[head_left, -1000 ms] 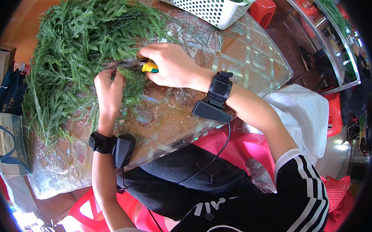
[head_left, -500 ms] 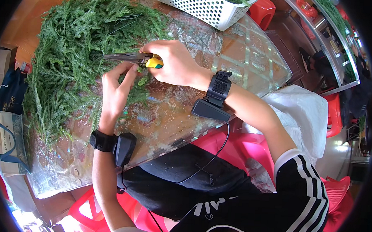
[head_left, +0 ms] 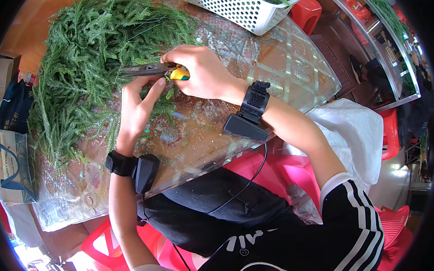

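My right hand [head_left: 200, 72] is closed around the yellow and green handles of a pair of pliers [head_left: 145, 70], whose dark jaws point left over the greenery. Just below the jaws, my left hand [head_left: 140, 102] pinches a small green sprig [head_left: 168, 85] between thumb and fingers. Most of that sprig is hidden by the hands and pliers. Beyond and to the left of both hands spreads a large heap of artificial green fir sprigs [head_left: 84, 71], some with thin bare stems.
The glass-topped table [head_left: 197, 139] is littered with white specks. At its far side stands a white perforated basket [head_left: 237, 10] with more greenery. Paper bags [head_left: 13, 160] sit past the left edge. A white sack [head_left: 350, 136] and red stools [head_left: 304, 13] are on the right.
The pliers have turned slightly in my right hand, showing more of the flat of their jaws. My left hand has shifted a little to the right.
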{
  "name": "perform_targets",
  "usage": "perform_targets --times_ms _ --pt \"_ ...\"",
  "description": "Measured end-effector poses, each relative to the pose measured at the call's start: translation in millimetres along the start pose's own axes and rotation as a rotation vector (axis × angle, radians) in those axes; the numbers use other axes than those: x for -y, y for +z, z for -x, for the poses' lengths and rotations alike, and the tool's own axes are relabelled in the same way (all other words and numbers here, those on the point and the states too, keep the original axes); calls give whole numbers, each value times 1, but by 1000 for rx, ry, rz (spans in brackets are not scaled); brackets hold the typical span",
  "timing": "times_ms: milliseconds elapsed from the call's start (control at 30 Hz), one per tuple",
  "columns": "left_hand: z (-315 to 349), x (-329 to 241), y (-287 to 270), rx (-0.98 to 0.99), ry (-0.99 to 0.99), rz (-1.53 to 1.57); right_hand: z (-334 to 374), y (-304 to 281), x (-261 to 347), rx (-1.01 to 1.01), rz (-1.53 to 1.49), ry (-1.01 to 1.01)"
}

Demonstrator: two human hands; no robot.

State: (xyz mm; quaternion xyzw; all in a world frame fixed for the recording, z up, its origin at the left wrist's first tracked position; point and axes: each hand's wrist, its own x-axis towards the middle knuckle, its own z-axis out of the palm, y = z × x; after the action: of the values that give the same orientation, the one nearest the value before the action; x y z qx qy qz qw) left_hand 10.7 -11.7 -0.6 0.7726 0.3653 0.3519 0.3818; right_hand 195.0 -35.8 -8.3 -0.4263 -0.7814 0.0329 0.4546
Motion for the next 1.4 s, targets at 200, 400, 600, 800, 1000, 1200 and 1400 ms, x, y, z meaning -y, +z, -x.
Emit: perform_targets --times_ms 200,400,600,800,1000,1200,1400 --pt "0 2 -4 45 52 13 -1 0 1 28 -10 -35" --pt "3 5 0 34 19 125 0 0 -1 13 34 -132" --pt "6 6 1 22 24 206 -1 -2 2 69 127 -168" --pt "6 4 3 -2 -13 197 -1 -2 0 61 166 -229" --pt "7 -1 8 -68 -44 236 -2 -1 2 106 189 -197" --pt "4 6 10 -109 -42 352 -2 0 1 93 204 -182" --pt "4 4 9 -152 -71 396 -1 2 2 139 249 -129"
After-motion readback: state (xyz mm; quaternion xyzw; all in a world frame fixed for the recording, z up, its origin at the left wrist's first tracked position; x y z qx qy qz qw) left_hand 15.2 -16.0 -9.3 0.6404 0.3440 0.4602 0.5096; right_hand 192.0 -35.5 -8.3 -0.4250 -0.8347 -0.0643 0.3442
